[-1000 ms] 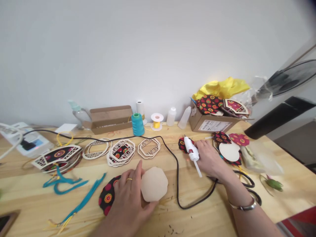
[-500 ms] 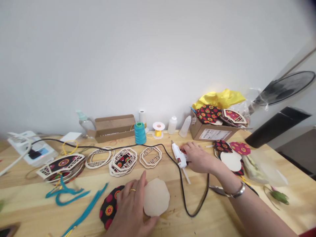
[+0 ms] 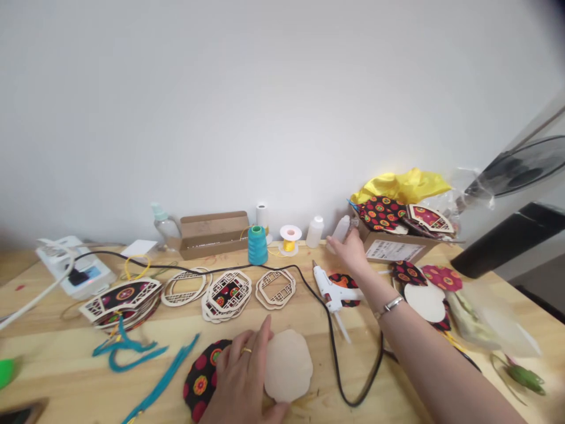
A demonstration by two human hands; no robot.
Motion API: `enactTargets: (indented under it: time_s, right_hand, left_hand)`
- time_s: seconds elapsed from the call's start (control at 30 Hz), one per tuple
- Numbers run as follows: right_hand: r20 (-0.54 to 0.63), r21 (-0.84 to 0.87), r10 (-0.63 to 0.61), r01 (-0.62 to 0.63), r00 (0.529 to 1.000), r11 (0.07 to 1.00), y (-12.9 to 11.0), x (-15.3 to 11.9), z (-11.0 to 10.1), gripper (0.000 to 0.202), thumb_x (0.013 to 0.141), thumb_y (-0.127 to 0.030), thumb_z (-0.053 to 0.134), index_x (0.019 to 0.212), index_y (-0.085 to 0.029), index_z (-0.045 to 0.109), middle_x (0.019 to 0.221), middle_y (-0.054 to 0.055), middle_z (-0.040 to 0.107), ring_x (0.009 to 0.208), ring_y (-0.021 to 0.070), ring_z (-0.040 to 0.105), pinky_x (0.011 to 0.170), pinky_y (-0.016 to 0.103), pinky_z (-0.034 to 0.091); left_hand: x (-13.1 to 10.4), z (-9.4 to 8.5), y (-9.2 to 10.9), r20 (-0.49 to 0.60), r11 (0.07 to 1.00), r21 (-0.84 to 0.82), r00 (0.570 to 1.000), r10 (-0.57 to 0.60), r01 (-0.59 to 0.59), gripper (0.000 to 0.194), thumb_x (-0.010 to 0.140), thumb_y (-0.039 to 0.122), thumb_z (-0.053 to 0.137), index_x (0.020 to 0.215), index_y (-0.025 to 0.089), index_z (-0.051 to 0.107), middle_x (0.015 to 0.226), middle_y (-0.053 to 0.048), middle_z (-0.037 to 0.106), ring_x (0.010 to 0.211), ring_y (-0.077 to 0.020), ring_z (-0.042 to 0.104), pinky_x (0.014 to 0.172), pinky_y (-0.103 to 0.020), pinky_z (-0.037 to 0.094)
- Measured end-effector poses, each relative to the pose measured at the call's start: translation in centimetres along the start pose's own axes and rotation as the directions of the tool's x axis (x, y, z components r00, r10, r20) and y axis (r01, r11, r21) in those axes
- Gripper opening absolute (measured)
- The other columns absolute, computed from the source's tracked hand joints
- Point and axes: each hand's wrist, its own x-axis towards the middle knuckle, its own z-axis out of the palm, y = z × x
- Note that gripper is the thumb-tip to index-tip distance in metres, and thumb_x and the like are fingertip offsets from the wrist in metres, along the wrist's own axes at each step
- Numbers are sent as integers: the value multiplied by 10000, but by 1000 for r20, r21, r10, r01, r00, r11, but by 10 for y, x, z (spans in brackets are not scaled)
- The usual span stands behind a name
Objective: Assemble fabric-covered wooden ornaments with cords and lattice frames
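I couldn't tell whether the right hand [image 3: 351, 250] pinched the leaning bottle [image 3: 342, 228] right of centre, but a careless pull back might have jolted the glue gun [image 3: 325, 286], while the left hand [image 3: 245, 371] lay spread-fingered against the pale disc [image 3: 289, 366], lower centre.

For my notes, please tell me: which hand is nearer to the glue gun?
Right. The right hand is just beyond the glue gun, at a bottle; the left hand is farther off, leftward, at a pale disc.
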Motion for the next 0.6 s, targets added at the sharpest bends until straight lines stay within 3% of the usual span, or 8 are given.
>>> enactTargets:
  time_s: [0.17, 0.27, 0.37, 0.43, 0.5, 0.6]
  right_hand:
    - [-19, 3, 20, -20, 1000, 1000, -1, 5, 2, 184, 765, -284, 531, 895, -158, 564, 884, 163, 666, 831, 305, 639, 695, 385, 478]
    - [-36, 9, -34, 34, 999, 999, -9, -12, -11, 144, 781, -261, 504, 885, -170, 547, 878, 134, 656, 829, 284, 616, 716, 383, 465]
    - [-67, 55, -159, 162, 985, 985, -21, -44, -34, 175, 827, -268, 484, 975, -183, 518, 973, 104, 633, 896, 246, 594, 795, 375, 455]
    - [-104, 200, -315, 331, 943, 922, -25, -69, -49, 155, 857, -280, 485, 979, -189, 511, 972, 98, 626, 903, 232, 593, 797, 369, 462]
    - [-7, 400, -347, 321, 938, 858, -24, -92, -59, 141, 878, -304, 494, 981, -208, 510, 925, 72, 637, 881, 216, 604, 773, 357, 480]
    - [230, 545, -332, 162, 915, 823, -12, -117, -62, 152, 889, -328, 497, 982, -213, 531, 903, 62, 647, 851, 206, 615, 755, 358, 500]
  left_hand:
    - [0, -15, 7, 115, 998, -60, 993, -28, 35, 881, 665, 176, 565, 1459, 176, 182, 1294, -128, 553, 1233, -356, 368, 1005, -529, 236]
    - [1, -24, 10, 215, 993, -93, 975, -48, 69, 832, 711, 194, 542, 1458, 161, 178, 1346, -135, 499, 1263, -351, 322, 1020, -546, 222]
    - [1, -28, 12, 239, 990, -104, 969, -66, 93, 854, 721, 243, 577, 1464, 174, 162, 1375, -133, 466, 1286, -358, 281, 1030, -562, 205]
    - [2, -28, 13, 244, 988, -111, 967, -75, 105, 904, 704, 284, 624, 1468, 183, 152, 1389, -133, 449, 1290, -364, 272, 1030, -562, 210]
    - [3, -28, 15, 246, 988, -112, 966, -75, 105, 939, 683, 299, 659, 1468, 185, 155, 1385, -133, 451, 1278, -363, 289, 1024, -553, 226]
    - [5, -29, 17, 237, 991, -101, 969, -62, 88, 928, 679, 295, 671, 1459, 182, 182, 1367, -136, 466, 1257, -360, 312, 1014, -545, 230]
